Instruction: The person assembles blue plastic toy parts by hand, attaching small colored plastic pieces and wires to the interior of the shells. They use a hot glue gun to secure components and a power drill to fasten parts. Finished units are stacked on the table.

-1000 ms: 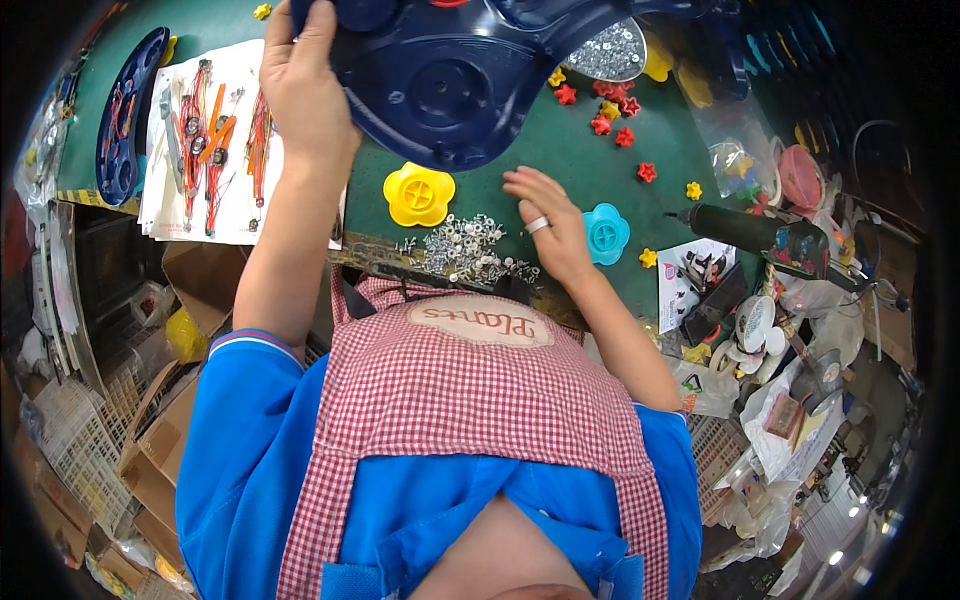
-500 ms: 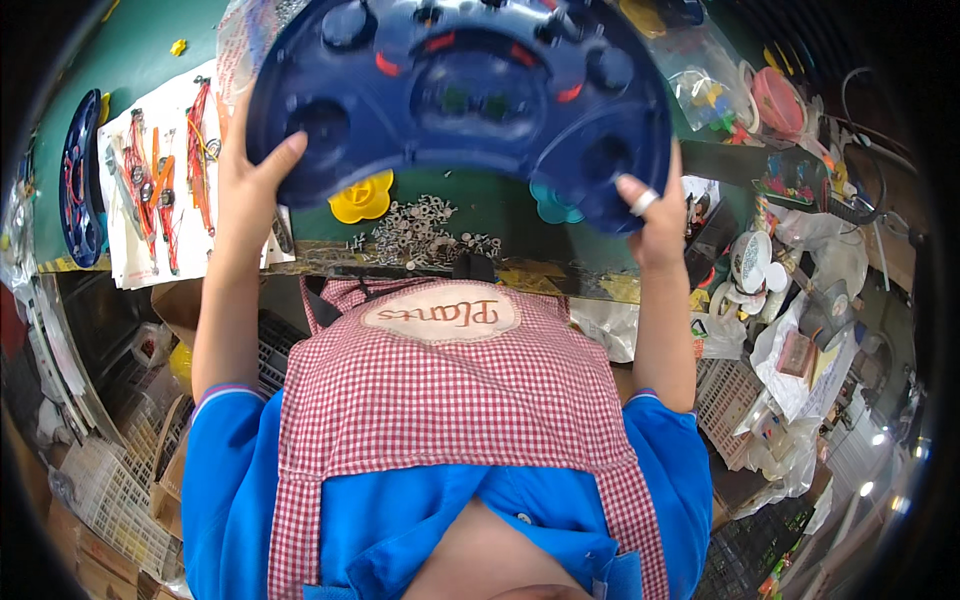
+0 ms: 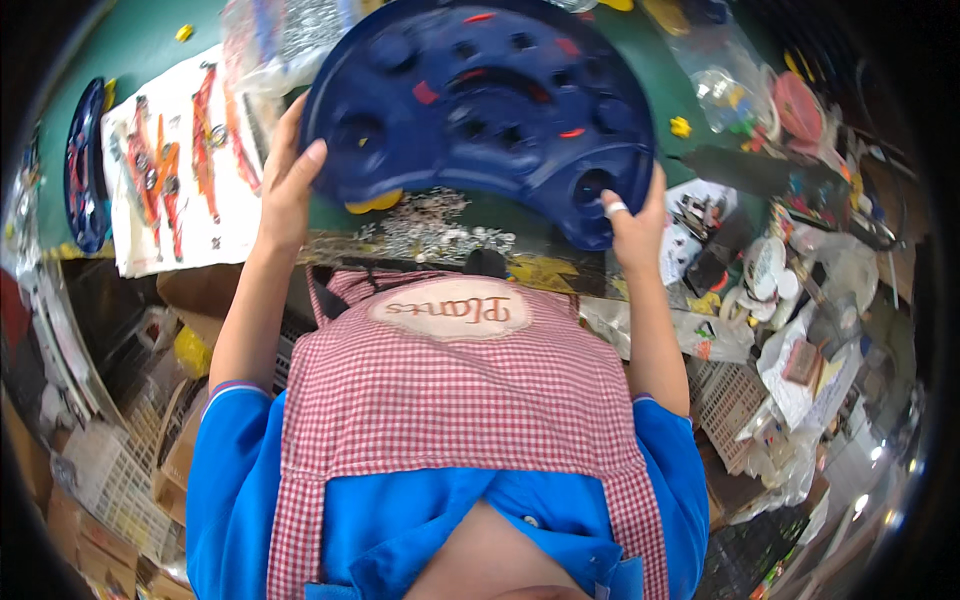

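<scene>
Both my hands hold up a large dark blue, crescent-shaped plastic panel point(image 3: 400, 165) with round recesses, holes and a few red pieces in it. My left hand point(image 3: 292, 180) grips its left end, thumb on the near face. At the right end, my right hand point(image 3: 638, 215) is closed on the rim, a ring on its thumb side. A yellow flower-shaped piece point(image 3: 374, 203) shows partly from under the panel. Below the panel's inner curve lies a pile of small silvery metal parts point(image 3: 440, 228) on the green bench top.
On the left, a white sheet point(image 3: 190, 235) carries red-wired parts, beside another blue panel point(image 3: 85, 165). Clear plastic bags point(image 3: 285, 45) lie at the back. A dark power tool point(image 3: 735, 172), a pink round item point(image 3: 798, 105) and assorted parts crowd the right. Crates point(image 3: 725, 410) stand below.
The panel has shifted and tilted, showing more of its face, and my left hand has moved right with it. The turquoise piece is now covered; a small yellow piece shows at right.
</scene>
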{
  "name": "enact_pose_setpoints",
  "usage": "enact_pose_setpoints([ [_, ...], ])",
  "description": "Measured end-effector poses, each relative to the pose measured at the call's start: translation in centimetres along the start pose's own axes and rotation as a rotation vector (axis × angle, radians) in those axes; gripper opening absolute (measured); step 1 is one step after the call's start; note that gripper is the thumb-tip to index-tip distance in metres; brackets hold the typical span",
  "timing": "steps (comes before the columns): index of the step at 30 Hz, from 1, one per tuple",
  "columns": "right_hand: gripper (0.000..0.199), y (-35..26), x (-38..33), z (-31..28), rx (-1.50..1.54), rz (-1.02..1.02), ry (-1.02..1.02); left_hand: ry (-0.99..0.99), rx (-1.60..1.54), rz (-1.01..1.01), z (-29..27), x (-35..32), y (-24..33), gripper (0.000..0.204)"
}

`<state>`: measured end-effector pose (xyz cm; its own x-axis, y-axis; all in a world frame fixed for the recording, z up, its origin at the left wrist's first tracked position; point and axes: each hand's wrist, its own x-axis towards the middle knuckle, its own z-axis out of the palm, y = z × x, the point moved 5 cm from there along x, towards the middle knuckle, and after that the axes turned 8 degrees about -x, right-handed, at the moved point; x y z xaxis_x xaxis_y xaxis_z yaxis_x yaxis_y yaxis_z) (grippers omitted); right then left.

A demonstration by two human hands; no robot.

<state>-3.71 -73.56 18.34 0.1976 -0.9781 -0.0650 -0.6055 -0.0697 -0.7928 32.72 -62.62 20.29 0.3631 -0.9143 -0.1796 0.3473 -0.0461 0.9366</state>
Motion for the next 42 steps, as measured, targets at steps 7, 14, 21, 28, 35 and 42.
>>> enact_pose_setpoints([
  [7, 0.064, 0.2, -0.3, -1.0, 0.008, 0.079, -0.061, 0.177, 0.605, 0.088, -1.1, -1.7, -2.1, 0.038],
  [14, 0.065, 0.0, -0.8, -0.5, -0.005, 0.084, -0.062, 0.191, 0.612, 0.073, -0.9, -2.3, -1.6, 0.038],
  [21, 0.064, -0.5, -1.2, 0.0, -0.013, 0.095, -0.048, 0.209, 0.667, 0.106, -1.8, -2.1, -2.1, 0.037],
  [28, 0.047, -2.0, -1.4, -1.5, -0.239, 0.023, 0.021, 0.14, 0.985, 0.194, -1.7, -1.7, -1.1, 0.044],
  [35, 0.024, 1.5, -3.7, -4.3, -0.656, -0.202, 0.066, 0.162, 1.197, 0.56, 2.2, -1.3, 3.6, 0.038],
  [42, 0.021, -6.7, 9.1, -1.7, -0.343, -0.307, 0.188, -0.418, 1.118, 0.641, 10.6, 1.9, 1.9, 0.021],
])
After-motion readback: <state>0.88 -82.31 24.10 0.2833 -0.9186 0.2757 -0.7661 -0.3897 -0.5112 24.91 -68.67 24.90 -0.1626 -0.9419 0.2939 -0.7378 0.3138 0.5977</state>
